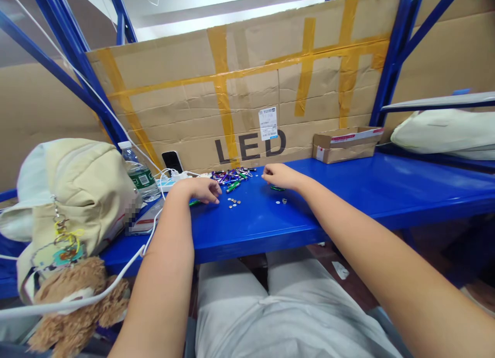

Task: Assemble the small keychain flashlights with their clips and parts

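Observation:
On the blue tabletop [247, 218], my left hand [205, 189] hovers low with bent fingers apart and nothing visible between them. A green object [194, 202] shows partly beneath it. To its right lie several small round discs [233, 202], some silvery, some brownish. My right hand [279, 175] has its fingers curled together; whatever they hold, if anything, is hidden. Just under it a green piece [277, 188] is partly visible, with a few more tiny bits [284, 200] nearer me. Between and beyond both hands sits a pile of shiny coloured small tubes [228, 176], a green tube [233, 186] at its front.
A taped cardboard sheet [185, 115] walls off the back. An open cardboard box [346, 145] stands back right. At left are a water bottle [139, 172], a cream bag [77, 188], a plush toy [81, 301], a power strip [170, 181] and a white cable [152, 233].

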The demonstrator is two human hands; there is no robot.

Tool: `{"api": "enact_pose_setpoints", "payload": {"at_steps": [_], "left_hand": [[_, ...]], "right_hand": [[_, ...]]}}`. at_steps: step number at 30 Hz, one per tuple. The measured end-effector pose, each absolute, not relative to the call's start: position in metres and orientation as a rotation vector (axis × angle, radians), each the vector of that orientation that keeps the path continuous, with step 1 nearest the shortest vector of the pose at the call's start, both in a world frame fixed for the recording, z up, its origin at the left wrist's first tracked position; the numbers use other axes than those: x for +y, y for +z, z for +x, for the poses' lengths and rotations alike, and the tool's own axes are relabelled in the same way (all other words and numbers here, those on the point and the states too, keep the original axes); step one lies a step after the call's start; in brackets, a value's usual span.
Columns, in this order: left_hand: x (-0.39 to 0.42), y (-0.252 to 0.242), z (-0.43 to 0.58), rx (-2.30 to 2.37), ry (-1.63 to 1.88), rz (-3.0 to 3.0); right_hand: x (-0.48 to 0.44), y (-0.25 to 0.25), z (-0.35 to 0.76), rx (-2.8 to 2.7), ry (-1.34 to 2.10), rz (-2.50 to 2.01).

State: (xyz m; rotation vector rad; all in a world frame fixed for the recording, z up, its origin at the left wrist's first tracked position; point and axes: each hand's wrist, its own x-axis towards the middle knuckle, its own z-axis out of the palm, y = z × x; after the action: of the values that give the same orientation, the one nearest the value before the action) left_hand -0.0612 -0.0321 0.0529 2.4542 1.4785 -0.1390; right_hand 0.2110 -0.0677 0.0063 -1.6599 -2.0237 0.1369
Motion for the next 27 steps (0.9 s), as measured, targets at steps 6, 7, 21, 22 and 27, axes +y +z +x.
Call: {"api": "enact_pose_setpoints", "payload": {"at_steps": [6,7,21,22,27], "left_hand": [[-0.028,0.058,-0.082,1.968,-0.274,2.25],[-0.028,0.057,-0.081,1.94,-0.293,2.201],[-0.022,0.033,-0.024,1.631,-0.089,2.764],[-0.019,0.032,-0.024,1.629,-0.084,2.772],[-0.014,0.027,-0.022,1.578,0.072,2.792]], "right_hand": [[-0.075,-0.002,0.174,-2.351,0.046,-1.253],[-0.075,-0.003,0.167,-2.376,-0.005,-1.236],[-0.064,-0.022,0.148,-2.415,-0.008,-1.235],[-0.063,-0.023,0.147,-2.418,0.016,-1.23],[-0.06,-0.016,0.151,-2.378,0.082,-1.231]]}}
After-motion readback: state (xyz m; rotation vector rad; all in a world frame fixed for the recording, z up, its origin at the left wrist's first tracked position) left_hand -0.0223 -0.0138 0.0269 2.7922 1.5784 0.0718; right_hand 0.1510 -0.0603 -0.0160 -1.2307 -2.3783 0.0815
